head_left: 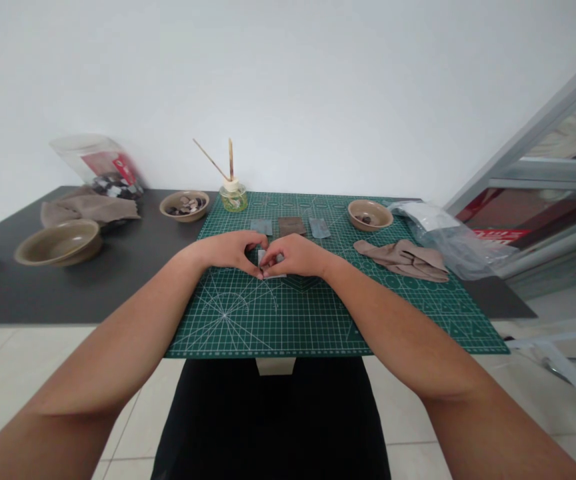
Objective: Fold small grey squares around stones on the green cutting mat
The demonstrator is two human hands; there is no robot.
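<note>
Bare forearms (138,327) are spanning the near edge of the green cutting mat (318,327).
Around the mat's middle, a small pale piece (279,275) is lying beneath the fingers. The left hand (238,252) is curving beside it, a gap showing between thumb and forefinger; the right hand (295,255) is bunching its fingertips close to the left thumb. Whether either is pinching anything, I cannot tell. Farther back on the mat, a brown square (292,226) is lying between two grey-blue pieces (261,227). At the mat's far left corner, a reed diffuser (233,199) is standing; toward its right side, a small bowl (371,227) is sitting behind a crumpled cloth (403,259). Left of the mat, a bowl of small bits (186,219) and a larger bowl (65,257) are resting on the dark table (138,293).
</note>
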